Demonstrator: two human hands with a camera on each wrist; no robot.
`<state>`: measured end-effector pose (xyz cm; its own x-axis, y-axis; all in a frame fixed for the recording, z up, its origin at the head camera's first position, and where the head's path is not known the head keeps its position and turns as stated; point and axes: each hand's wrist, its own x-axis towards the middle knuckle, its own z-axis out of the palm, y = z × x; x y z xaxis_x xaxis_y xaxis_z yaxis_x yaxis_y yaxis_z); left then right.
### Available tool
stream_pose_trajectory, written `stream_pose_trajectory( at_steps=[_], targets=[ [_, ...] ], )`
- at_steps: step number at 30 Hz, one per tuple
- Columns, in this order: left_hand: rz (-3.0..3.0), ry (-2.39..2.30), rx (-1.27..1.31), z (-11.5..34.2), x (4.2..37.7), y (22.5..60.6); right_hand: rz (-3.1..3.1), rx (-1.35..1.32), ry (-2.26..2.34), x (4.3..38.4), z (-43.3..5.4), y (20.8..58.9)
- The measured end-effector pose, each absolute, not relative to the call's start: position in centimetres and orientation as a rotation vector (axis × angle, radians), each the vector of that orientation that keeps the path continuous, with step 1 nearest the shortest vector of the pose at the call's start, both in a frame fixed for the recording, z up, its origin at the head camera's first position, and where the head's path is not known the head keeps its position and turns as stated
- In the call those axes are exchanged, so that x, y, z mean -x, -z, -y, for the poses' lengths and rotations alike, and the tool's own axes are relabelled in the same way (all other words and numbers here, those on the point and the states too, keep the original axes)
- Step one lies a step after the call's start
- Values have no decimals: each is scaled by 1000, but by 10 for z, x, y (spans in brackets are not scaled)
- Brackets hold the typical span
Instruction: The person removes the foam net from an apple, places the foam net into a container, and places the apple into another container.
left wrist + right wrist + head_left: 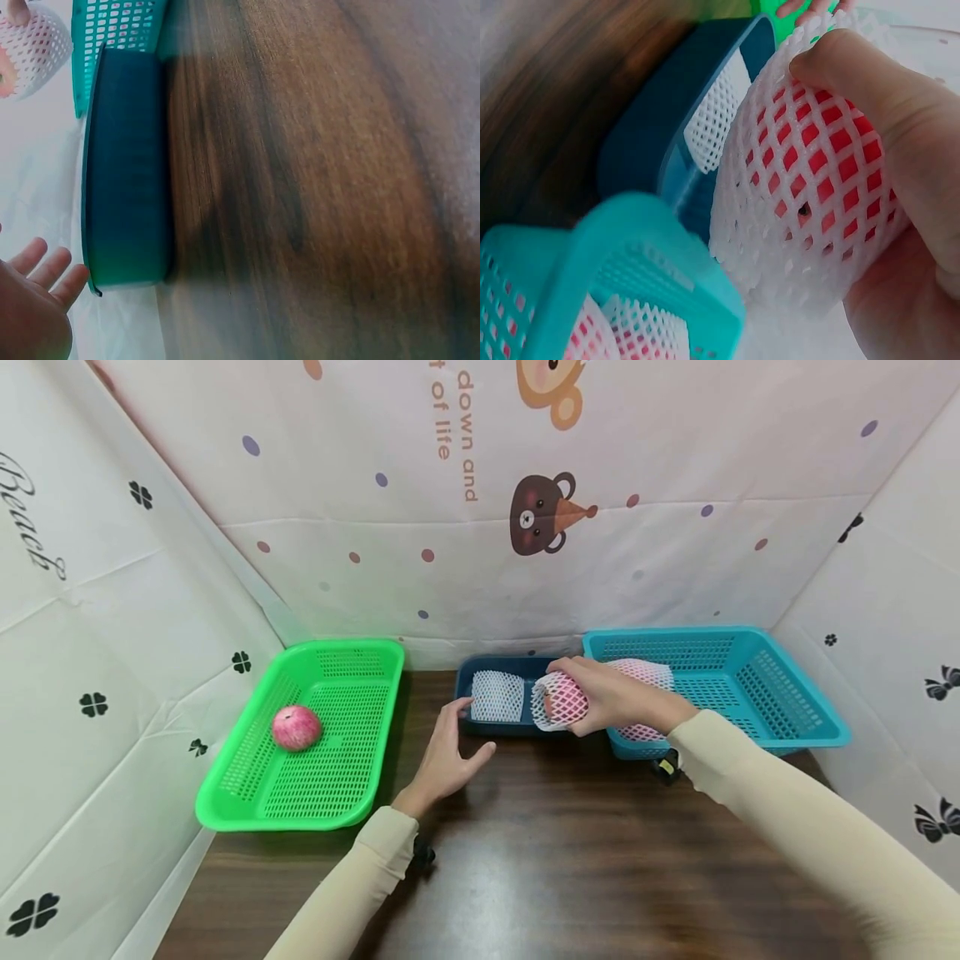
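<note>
My right hand [611, 692] grips a red apple [566, 700] wrapped in a white foam net [780, 247], raised over the right end of a dark blue tray [127, 165]. In the right wrist view, the thumb lies across the net and red skin shows through its diamond holes. At the tray's left end lies a flat white foam net sleeve [497, 697]. My left hand [444, 760] is beside that end with its fingers spread, holding nothing. Its fingertips overlap the tray's left rim in the head view.
A bare red apple [296, 728] sits in the green basket [300, 820] on the left. To the right, net-wrapped fruit [652, 330] lies in the teal basket [810, 693], partly hidden by the right arm. A printed cloth wall [337, 593] stands behind the brown wooden table [540, 852].
</note>
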<state>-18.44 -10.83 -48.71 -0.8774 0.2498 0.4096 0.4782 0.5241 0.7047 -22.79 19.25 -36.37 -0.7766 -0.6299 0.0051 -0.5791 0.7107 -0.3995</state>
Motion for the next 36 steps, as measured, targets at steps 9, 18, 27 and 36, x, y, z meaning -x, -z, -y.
stream_pose_trajectory(
  at_steps=[9, 18, 27, 36],
  targets=[
    [2510, 1340, 583, 111, 180, 490, -2711, 1060, 667, 223, -179, 369],
    [2458, 1383, 626, 114, 178, 495, -2670, 1099, 672, 218, -166, 379],
    [2462, 1441, 636, 116, 176, 497, -2653, 1128, 672, 214, -155, 394],
    [2440, 1459, 676, 114, 174, 499, -2624, 1087, 695, 208, -150, 407]
  ],
)
